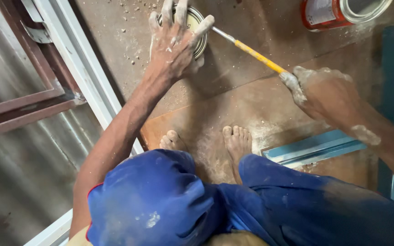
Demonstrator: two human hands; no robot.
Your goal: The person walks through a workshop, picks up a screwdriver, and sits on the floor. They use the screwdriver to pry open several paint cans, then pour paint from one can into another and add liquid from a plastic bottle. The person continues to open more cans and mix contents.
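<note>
My left hand (175, 43), dusted with white, rests spread over the top of a small open metal can (198, 28) on the brown floor, gripping its rim. My right hand (322, 91) is closed around the yellow handle of a tool (256, 55) whose metal shaft reaches into the can under my left fingers. The tool's tip is hidden by the hand. I am crouched, with blue trousers (183, 200) and bare feet (235, 141) below the can.
A larger red can (329, 12) lies on its side at the top right. A white frame bar (80, 64) runs diagonally at left beside a brown metal frame (19, 107). A light blue strip (313, 148) lies near my right foot. Grit is scattered on the floor.
</note>
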